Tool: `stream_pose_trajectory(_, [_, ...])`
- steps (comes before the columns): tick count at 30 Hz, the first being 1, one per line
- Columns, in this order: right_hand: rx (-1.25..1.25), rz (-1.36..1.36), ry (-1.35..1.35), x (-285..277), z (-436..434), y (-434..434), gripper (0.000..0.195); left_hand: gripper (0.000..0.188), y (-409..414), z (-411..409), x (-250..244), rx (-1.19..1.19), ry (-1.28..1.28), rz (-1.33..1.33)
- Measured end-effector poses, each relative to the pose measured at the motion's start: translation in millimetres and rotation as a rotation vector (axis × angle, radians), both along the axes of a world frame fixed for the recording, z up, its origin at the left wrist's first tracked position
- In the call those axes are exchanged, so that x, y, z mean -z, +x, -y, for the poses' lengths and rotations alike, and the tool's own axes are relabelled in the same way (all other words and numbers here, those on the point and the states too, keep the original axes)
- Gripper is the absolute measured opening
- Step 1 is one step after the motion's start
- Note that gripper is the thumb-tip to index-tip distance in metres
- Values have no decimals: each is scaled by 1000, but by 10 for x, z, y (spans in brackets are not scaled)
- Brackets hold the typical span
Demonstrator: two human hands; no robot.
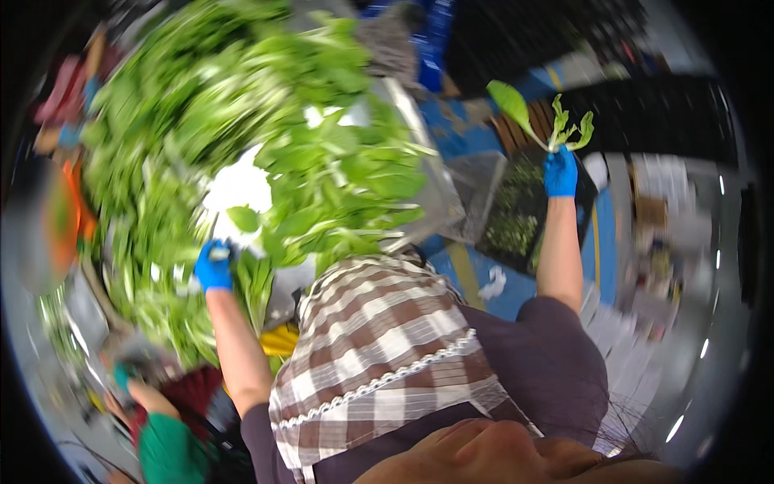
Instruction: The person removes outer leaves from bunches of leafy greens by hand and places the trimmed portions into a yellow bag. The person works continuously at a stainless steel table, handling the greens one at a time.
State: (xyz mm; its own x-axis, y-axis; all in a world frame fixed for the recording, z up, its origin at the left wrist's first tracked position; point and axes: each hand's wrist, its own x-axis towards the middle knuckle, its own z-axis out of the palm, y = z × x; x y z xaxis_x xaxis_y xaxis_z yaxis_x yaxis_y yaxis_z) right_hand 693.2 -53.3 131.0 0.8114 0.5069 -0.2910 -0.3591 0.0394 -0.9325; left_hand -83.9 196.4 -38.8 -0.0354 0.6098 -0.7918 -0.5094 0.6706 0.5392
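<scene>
Blue-gloved, my right hand [560, 172] is raised at the right, over a dark crate [514, 212] holding leafy scraps. Its fingers are closed on the base of some leafy green stalks [568, 124], one with a broad leaf, others small and ragged. My left hand [214, 266], also in a blue glove, is over the table among loose leafy greens [193, 121]; its fingers are curled by a bright pale patch. A single leaf [243, 218] lies just above it. Whether the left hand holds anything cannot be made out.
The metal table's edge [417, 127] runs beside the heaped greens. A clear plastic bag [474, 187] hangs by the crate. Co-workers' gloved hands show at the far left, and another in green sleeves [163, 448] at lower left. Black crates [659, 115] stand at upper right.
</scene>
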Motion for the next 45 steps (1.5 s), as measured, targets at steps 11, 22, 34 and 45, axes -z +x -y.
stream_pose_trajectory(11, [295,428,-469,646,1012,-530,21,15,-600,-297,652,107,169,191])
stream_pose_trajectory(22, [-1334,149,-119,740,-2062,-4080,34,37,1015,569,-1374,768,522,-898])
stream_pose_trajectory(34, [-1477,-400,-457,636,-2286,-4414,29,33,1352,951,-1266,217,408,-279])
stream_pose_trajectory(45, [-1212,-604,-270,846,-1965,-4579,22,43,1570,1046,-972,-528,184,400])
